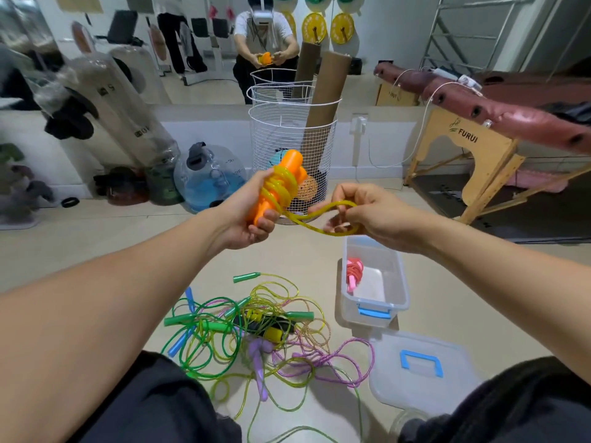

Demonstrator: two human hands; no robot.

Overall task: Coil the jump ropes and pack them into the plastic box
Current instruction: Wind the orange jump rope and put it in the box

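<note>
- At the frame's centre, two orange handles (281, 183) sit side by side, with yellow rope (281, 187) wound round them in several turns.
- The left hand (252, 215) is curled tight round the lower part of that bundle.
- The right hand (364, 212) pinches a free loop (332, 219) of the same yellow rope just beside it.
- One clear plastic box (374, 311), right of centre on the floor, holds one coiled pink-red rope (354, 271).
- Its lid (419, 372) with a blue grip lies lower right.
- A tangled pile of ropes (252, 327) lies at lower centre; their number cannot be counted.
- One white wire basket (291, 139) stands behind the hands.
</note>
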